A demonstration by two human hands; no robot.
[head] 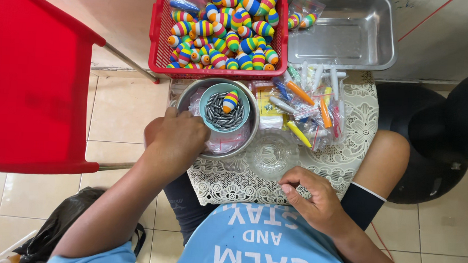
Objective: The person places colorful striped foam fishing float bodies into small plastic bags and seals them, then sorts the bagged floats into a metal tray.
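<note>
**At the lace-covered surface: risks and count**

On the small surface point(350, 126) over my lap, my left hand point(178, 137) rests on the near rim of the steel bowl point(185, 100), fingers curled inward; I cannot tell whether that grip pinches anything. My right hand point(315, 198) sits at the near edge of the lace, fingers bent and thumb close to forefinger, with nothing visible between them.

Risks, as I judge them:
- The bowl overhangs the left edge of the surface. Weight from my left hand on its rim could tip it, and the blue cup point(209, 101) of dark sinkers point(219, 117) inside would spill to the floor.
- The one striped float point(230, 101) lies loose on the sinkers and could roll out.
- The clear glass dish point(271, 151) stands close to my right hand; a careless sweep would knock it off.
- The bagged tubes point(306, 111) are piled loosely and may slide.

Count:
- Red basket point(156, 38): one, holding dozens of striped floats, too many to number.
- Steel tray point(375, 32): one, with two bagged floats at its corner.
- Steel bowl, blue cup, glass dish: one each.
- Sinkers: many, uncounted.
- Red chair point(31, 80): one.
</note>
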